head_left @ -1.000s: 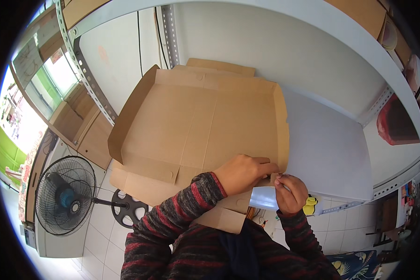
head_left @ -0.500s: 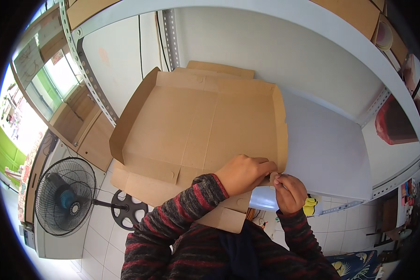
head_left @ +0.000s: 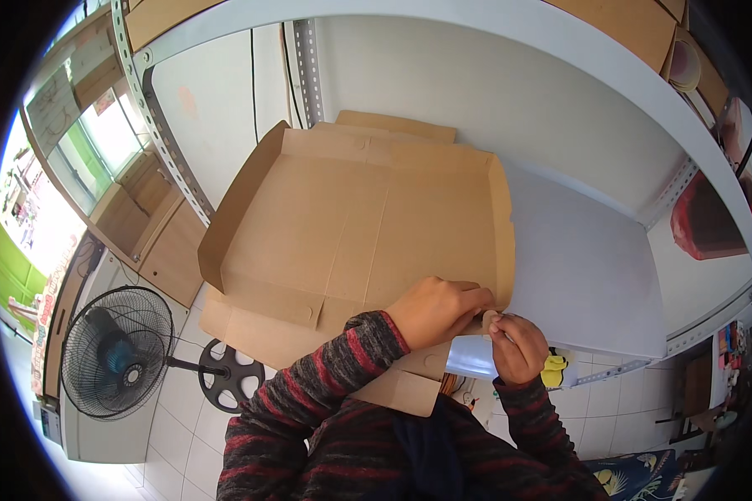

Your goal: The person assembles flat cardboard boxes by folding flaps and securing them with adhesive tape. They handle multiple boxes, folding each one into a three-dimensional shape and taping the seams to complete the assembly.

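A large brown cardboard box (head_left: 309, 221) lies open on a shelf, several of its side walls folded up. At its near right corner my left hand (head_left: 444, 309) grips the cardboard, fingers bent over the edge. My right hand (head_left: 520, 346) meets it there, thumb and fingers pinching a small rounded cardboard tab (head_left: 489, 319). The left fingertips are partly hidden behind the hand itself. Along the near side, a folded flap (head_left: 273, 304) stands up left of my left forearm, and a loose flap (head_left: 399, 392) hangs toward my body.
More flat cardboard (head_left: 397, 123) lies beneath and behind the box. The white shelf top (head_left: 589, 259) stretches to the right, inside a metal frame (head_left: 163, 138). A black standing fan (head_left: 117, 351) is at the left; yellow-and-black cloth (head_left: 554, 367) shows below the shelf's front edge.
Both hands stay at the same corner, with the right fingers shifted only very slightly. The view has tilted a little; the box has not visibly changed shape.
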Tool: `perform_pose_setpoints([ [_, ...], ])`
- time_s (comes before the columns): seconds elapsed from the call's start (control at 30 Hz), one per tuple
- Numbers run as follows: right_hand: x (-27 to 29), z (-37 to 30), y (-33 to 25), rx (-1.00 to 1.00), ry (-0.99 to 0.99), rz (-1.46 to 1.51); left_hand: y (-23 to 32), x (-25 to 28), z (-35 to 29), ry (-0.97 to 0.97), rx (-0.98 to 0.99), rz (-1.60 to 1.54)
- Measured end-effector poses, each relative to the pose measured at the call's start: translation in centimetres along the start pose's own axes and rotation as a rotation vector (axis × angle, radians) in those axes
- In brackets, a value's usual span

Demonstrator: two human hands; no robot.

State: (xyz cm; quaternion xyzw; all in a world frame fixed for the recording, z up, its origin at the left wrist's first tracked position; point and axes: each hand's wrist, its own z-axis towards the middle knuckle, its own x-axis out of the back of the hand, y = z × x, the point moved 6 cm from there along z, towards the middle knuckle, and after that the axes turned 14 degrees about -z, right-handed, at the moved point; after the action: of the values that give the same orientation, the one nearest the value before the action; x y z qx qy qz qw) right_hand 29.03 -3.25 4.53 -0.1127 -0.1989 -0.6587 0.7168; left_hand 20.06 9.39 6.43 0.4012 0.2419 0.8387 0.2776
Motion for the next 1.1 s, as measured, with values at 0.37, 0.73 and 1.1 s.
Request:
perform_pose_setpoints([
  [0.37,0.0,-0.2,0.0,-0.016,0.011,-0.001,-0.3,-0.1,0.0,-0.007,0.006,0.009],
  [0.73,0.0,-0.4,0.1,-0.049,0.02,-0.021,0.3,-0.7,0.2,-0.045,0.028,0.116],
  [1.1,0.0,-0.6,0.3,-0.032,0.025,-0.027,-0.1,-0.5,0.3,-0.025,0.158,-0.025],
])
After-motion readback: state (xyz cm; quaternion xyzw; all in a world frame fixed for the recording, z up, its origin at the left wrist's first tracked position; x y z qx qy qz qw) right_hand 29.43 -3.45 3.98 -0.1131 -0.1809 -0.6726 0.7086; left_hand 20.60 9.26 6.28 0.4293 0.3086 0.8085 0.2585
